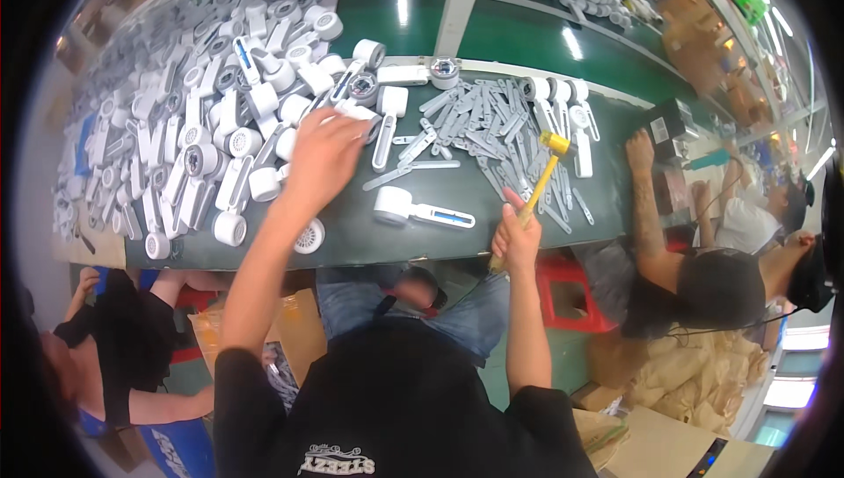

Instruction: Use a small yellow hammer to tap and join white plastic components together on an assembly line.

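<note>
White handheld device point(419, 211) lies between the two hands point(517, 237).

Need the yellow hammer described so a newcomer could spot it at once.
On the dark green workbench, find the heap of flat grey strips right of centre. At its near side, the right hand grips the yellow hammer, head end pointing up and away. Its yellow sets it apart from the grey strips and white round-headed units nearby.
</note>
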### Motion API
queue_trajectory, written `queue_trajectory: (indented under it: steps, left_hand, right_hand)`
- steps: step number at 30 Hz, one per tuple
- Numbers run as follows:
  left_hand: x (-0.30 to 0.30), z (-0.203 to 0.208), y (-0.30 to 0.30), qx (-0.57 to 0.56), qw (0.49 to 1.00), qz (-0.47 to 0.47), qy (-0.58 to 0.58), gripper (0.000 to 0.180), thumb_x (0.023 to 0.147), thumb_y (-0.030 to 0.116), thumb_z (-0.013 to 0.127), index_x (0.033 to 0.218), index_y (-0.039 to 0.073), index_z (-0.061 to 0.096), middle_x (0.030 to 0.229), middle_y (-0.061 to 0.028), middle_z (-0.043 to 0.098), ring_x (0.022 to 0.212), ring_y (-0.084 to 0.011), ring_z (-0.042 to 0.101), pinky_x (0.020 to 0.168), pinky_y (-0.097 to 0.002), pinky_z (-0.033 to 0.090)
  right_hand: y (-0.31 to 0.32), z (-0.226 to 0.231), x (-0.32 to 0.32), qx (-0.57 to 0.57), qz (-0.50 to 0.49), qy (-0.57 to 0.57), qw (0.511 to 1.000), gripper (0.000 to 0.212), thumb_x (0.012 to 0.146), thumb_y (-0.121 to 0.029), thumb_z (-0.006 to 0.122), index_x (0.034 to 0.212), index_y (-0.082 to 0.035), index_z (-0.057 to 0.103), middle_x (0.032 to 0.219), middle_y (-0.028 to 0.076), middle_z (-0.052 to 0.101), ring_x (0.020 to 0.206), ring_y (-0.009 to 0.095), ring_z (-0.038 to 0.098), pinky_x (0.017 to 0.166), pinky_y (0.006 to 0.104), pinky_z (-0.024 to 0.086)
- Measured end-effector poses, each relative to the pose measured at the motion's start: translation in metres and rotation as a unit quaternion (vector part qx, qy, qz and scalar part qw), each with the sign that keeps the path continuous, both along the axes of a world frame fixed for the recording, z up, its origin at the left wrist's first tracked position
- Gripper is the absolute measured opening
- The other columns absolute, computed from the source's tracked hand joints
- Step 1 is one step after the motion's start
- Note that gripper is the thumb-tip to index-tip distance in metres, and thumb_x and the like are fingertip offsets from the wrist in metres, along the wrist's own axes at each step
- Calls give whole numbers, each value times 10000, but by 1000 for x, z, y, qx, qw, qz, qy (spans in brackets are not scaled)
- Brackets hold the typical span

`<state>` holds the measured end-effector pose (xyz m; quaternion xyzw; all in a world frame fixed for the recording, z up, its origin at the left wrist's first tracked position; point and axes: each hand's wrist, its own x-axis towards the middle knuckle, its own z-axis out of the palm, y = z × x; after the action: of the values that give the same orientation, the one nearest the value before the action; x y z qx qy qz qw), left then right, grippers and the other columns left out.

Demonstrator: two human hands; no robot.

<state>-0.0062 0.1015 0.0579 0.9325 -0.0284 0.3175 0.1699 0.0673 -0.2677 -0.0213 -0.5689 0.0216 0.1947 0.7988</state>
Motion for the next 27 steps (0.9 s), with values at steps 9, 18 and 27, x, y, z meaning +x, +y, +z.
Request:
queue_trajectory:
  steps: [9,18,27]
  left_hand:
    - [148,-50,-32,184,958,-107,192,220,804,123,809,1014,180,839,1020,-13,743,1154,-226,623,1102,-475,360]
    - [79,-10,-65,110,975,-185,-49,154,842,20,749,948,109,680,919,-76,706,948,-290,688,877,-485,516]
    - [3,-33,-94,-56,968,-233,-72,238,765,-53,799,946,75,712,1018,-72,758,1038,-299,723,993,-490,550]
  right_hand:
    - [-2,-4,-2,3,60,-25,998,428,1069,-156,666,1452,7,568,635,-51,476,440,51,404,407,253,340]
    - [-3,-10,-3,-112,28,-47,992,429,1095,-319,642,1464,-101,625,643,-78,490,466,32,419,404,246,345]
    - [35,35,-31,-7,91,-7,996,337,1054,-246,711,1327,-50,699,798,-24,636,478,27,454,416,224,346]
